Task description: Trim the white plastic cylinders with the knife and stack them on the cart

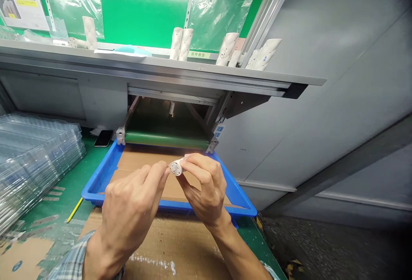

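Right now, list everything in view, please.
metal shelf: one, grey, at the top
white tubes: several, white, on the shelf
conveyor belt: one, green, under the shelf
blue plastic tray: one, blue, on the green bench
cardboard liner: one, brown, in the tray
clear plastic trays: a stack, clear, at left
smartphone: one, black, behind the tray
pencil: one, yellow, left of the tray
white cylindrical part: one, white, above the tray
left hand: one, fingertips at the part
right hand: one, gripping the part

White cylindrical part (175, 167), grey holes in its end. Blue plastic tray (99, 194), brown cardboard liner (144, 160). Green conveyor belt (165, 140), green bench mat (64, 203). Yellow pencil (74, 210). Left sleeve (75, 254) blue-and-white plaid. Grey shelf (161, 63).
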Available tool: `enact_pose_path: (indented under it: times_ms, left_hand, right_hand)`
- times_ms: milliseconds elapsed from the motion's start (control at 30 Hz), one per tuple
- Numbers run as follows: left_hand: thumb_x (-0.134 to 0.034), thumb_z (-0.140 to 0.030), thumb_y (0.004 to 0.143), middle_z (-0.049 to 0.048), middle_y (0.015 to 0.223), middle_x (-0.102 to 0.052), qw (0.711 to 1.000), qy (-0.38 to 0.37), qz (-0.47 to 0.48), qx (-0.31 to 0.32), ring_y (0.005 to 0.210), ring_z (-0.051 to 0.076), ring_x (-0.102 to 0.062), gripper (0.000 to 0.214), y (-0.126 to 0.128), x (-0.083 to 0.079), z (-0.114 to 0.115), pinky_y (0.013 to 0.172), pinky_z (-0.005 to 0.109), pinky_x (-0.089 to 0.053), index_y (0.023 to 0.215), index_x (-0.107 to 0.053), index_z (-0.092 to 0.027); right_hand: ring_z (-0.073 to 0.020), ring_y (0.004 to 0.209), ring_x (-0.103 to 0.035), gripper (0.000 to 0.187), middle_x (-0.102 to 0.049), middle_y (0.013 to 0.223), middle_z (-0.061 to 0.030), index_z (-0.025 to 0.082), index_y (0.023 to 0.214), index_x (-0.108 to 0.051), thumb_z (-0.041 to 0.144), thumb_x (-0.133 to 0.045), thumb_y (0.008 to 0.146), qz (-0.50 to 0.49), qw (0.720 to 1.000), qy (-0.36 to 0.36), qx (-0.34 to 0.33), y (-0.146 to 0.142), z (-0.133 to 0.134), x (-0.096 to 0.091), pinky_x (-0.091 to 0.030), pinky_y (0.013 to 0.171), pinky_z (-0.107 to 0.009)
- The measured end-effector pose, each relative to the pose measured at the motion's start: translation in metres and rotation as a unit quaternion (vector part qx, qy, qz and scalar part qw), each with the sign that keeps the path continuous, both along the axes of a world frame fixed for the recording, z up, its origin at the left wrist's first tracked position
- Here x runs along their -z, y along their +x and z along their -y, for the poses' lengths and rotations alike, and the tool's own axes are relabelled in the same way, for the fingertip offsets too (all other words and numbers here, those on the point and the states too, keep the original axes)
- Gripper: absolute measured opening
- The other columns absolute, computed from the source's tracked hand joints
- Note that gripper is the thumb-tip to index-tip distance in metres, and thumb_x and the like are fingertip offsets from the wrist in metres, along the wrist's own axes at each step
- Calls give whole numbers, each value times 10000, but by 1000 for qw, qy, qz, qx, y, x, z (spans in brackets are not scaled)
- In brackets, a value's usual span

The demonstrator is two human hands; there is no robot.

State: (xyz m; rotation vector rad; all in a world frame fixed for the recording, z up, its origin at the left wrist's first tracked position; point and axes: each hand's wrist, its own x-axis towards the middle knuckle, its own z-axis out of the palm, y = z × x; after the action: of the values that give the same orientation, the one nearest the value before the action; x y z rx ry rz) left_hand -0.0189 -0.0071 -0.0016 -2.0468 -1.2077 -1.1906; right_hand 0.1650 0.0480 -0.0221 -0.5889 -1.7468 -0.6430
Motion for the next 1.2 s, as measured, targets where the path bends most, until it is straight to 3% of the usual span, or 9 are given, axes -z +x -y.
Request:
enact_pose_path:
  times_ms: [167,500,833,1200]
  left_hand:
    - [-535,-267,1119,2,846,-739,1000,-12,-5,11,668,163,-698,161,1,-2,-2,614,343,-369,1109,-680,-198]
    - [-566,-248,1103,-4,795,-697,1000,3,-12,14,650,169,-646,125,2,-2,0,629,342,-366,1117,-679,-195]
    - [-570,-249,1105,0,816,-716,1000,4,-18,16,655,166,-645,122,1,-3,1,625,343,-358,1142,-675,-200]
    - [-541,-261,1118,2,820,-718,999,0,-37,2,659,167,-651,151,1,-2,2,600,359,-315,1150,-678,-204]
  right_hand:
    - [-232,1008,-769,411,-746,1064,-71,239,1264,-605,71,-777,932,-22,999,-33,-32,0,1,-2,-653,840,-386]
    - [-228,1012,-759,367,-740,1059,-81,204,1223,-608,65,-781,931,-25,999,-27,-36,0,3,-3,-647,844,-377]
    - [-234,1000,-765,409,-737,1056,-72,230,1257,-605,55,-774,928,-24,1000,-12,-15,0,1,-2,-649,845,-392]
    - [-211,981,-757,407,-744,1018,-29,257,1212,-619,25,-775,916,-8,999,31,33,1,0,-2,-564,871,-363]
